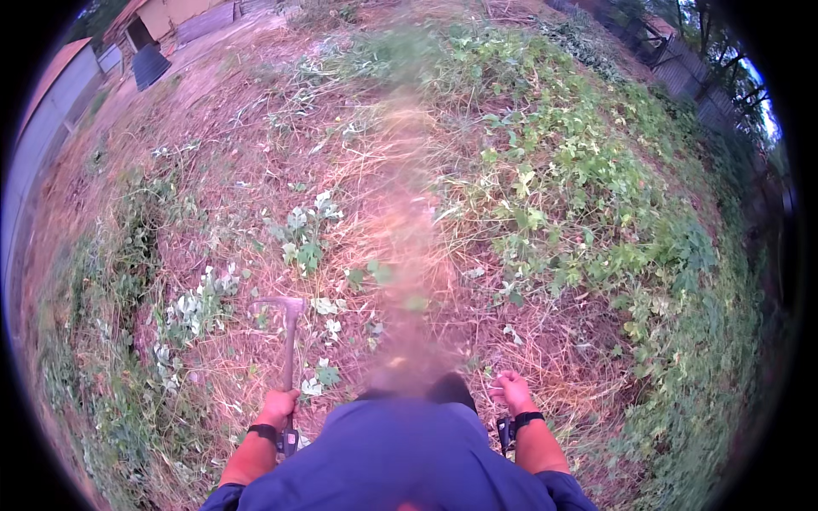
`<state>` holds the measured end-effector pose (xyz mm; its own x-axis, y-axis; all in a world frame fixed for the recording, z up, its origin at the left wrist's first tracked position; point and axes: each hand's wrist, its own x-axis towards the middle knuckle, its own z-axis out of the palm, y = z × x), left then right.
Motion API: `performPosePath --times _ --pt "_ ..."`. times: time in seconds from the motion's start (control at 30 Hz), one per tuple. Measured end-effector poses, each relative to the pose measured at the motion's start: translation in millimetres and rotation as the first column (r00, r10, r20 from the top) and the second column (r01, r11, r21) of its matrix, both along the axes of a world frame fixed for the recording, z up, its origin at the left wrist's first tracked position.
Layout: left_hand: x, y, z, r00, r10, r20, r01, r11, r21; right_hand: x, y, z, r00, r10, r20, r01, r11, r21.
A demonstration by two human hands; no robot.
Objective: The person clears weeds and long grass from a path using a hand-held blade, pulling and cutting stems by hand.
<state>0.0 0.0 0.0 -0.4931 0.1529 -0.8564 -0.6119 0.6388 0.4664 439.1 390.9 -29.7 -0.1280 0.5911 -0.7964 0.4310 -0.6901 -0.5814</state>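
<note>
My left hand point(279, 405) is closed round the lower handle of a sickle point(290, 345). Its long brown handle points away from me, and the narrow curved blade point(274, 302) turns left over the dry grass. Low on the right, my right hand point(511, 389) has its fingers bent together near a thin pale thing, too small to make out. Each wrist carries a black strap with a small device. Cut stalks and leafy weeds point(324, 307) lie just beyond the sickle's head.
Dense green vines point(588, 187) cover the ground on the right, with a fence point(682, 68) behind them. Weeds point(136, 247) grow at the left. A grey wall point(51, 128) and a building point(175, 19) stand far left. A blurred streak hides the middle strip.
</note>
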Motion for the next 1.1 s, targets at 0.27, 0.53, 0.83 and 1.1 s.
performPosePath --times 0.27,0.53,0.83,1.1 --pt "-5.8 5.2 16.9 0.999 -0.028 0.04 0.028 1.0 -0.012 -4.9 -4.7 4.5 0.998 0.037 0.043 -0.039 0.999 0.037" --pt "5.4 12.4 24.8 0.998 -0.053 0.027 0.054 0.997 -0.057 -22.7 5.6 21.5 1.0 0.002 -0.026 -0.001 0.999 0.033" --pt "18.2 57.2 72.2 0.977 -0.214 -0.012 0.212 0.974 -0.075 9.9 10.4 22.3 0.999 -0.039 0.003 0.039 0.999 0.031" --pt "3.7 66.4 52.9 0.971 -0.24 0.012 0.24 0.969 -0.061 43.1 -22.9 8.2 0.993 -0.108 0.042 0.108 0.994 0.016"
